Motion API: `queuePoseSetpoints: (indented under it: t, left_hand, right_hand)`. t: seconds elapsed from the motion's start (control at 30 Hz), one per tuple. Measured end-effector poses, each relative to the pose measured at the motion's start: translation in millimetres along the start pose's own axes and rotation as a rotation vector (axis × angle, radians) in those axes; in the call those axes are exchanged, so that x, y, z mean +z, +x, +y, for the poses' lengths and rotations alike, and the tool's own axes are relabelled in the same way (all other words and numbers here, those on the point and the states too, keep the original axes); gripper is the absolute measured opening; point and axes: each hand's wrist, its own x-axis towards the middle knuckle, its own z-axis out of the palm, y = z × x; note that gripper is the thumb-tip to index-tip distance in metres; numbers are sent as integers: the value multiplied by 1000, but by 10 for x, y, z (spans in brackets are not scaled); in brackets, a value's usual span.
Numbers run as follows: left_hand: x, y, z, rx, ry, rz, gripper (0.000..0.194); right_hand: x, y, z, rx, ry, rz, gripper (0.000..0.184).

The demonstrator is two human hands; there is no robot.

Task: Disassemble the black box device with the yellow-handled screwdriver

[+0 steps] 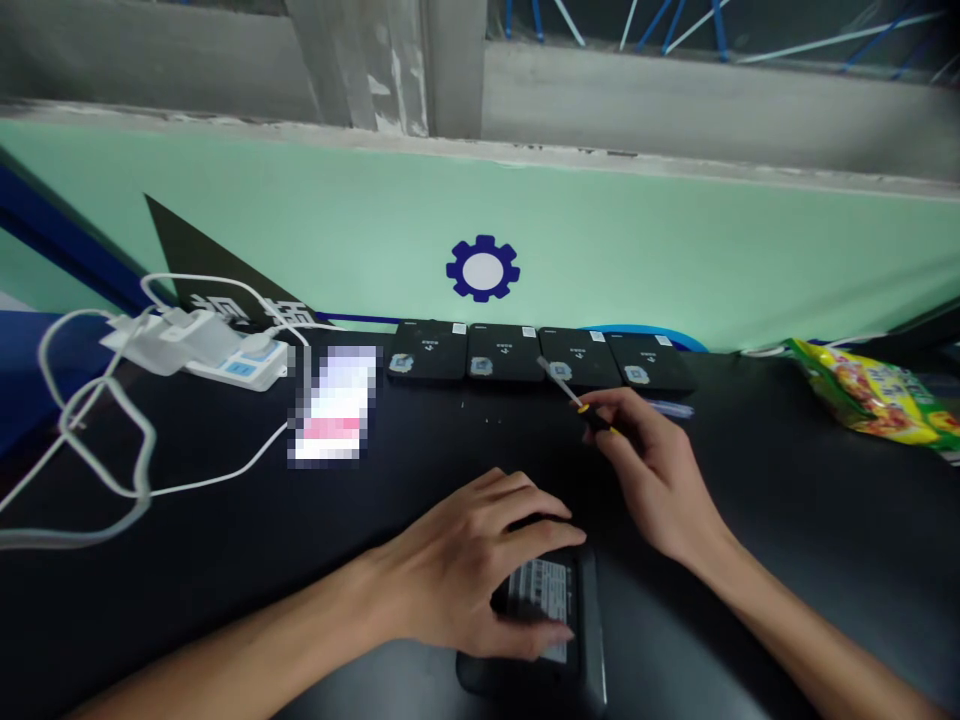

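Black plastic makes up the flat device [525,685] at the bottom middle of the head view, lying on the dark table [780,470] with its printed label [556,590] facing up. The left hand [480,555] arches across it, fingers spread, thumb over the label; whether those fingers grip the device or only rest there, I cannot tell. Up and to the right, the right hand [656,455] pinches a small screwdriver [583,408] by its black and yellow handle, the metal shaft slanting up and left, clear of the device.

Against the green wall [675,240] stands a row of four flat black boxes [502,352], each bearing stickers; what they contain, if anything, is not visible. At the right lies a yellow and green snack bag [870,395], its contents out of sight and its end cut off by the frame.

On the left, a white power strip [251,368] sits among looping white cables [195,487], some running out of frame. Beside it, a bright rectangle [337,400] is pixelated past reading. Just beyond the right hand is a clear, pen-like object [671,408], partly hidden. The left hand conceals much of the device, whose lower edge nearly meets the frame's border.
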Motion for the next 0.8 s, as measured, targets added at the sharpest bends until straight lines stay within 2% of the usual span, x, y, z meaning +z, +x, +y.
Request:
queuePoseSetpoints:
  t: [0.1,0.2,0.5,0.7,0.8]
  left_hand:
    - [6,-8,-17,4,11,-38,74]
    - [-1,-3,-24,0,13,-48,71]
    - [-20,25,-10,-18,18,-54,58]
    - [-29,29,-8,-18,23,-53,53]
    - [-26,29,-9,-14,33,-47,50]
  right_hand:
    - [37,-34,17,-38,-242,-91,18]
    - [87,-49,79,-95,-375,-133,22]
    - [128,-32,213,-229,-806,-25,14]
    - [-46,67,183,-234,-1087,129,19]
    - [-164,128,234,-179,-1263,139,21]
